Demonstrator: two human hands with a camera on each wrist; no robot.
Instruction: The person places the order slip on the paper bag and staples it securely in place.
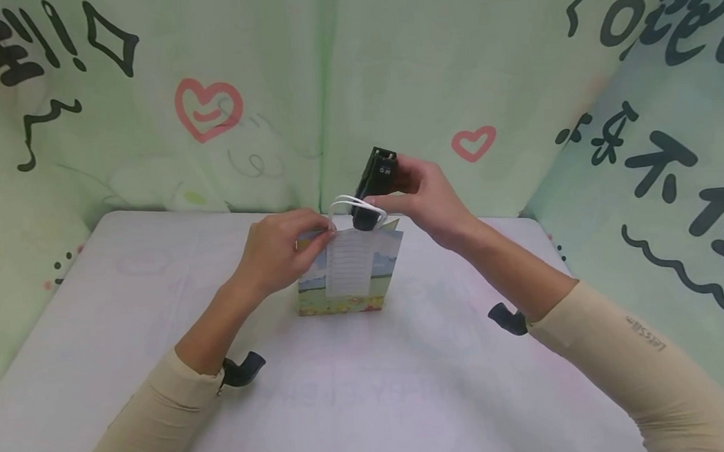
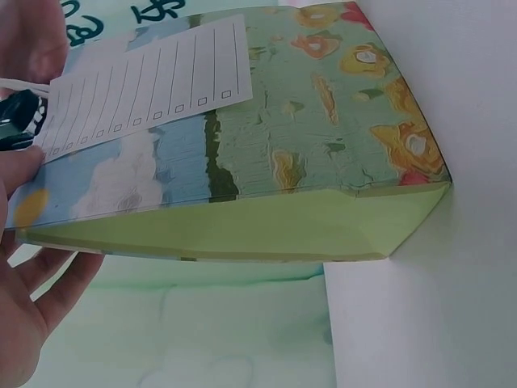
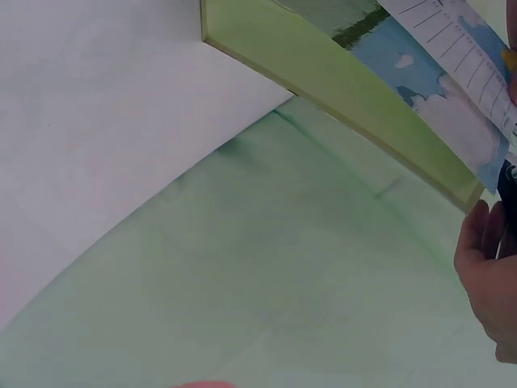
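A paper gift bag printed with sky, meadow and flowers stands upright on the table. Against its front lies a white lined checklist with small tick boxes. My left hand pinches the bag's top rim, thumb in front and fingers behind, as the left wrist view shows. My right hand grips a black stapler held steeply, its lower end right at the rim by the checklist's top. The bag's white cord handle loops up across the stapler.
The bag rests on a white-covered table. Behind and beside it hang pale green cloth walls with black writing and pink hearts. Black wrist mounts stick out from beneath both sleeves.
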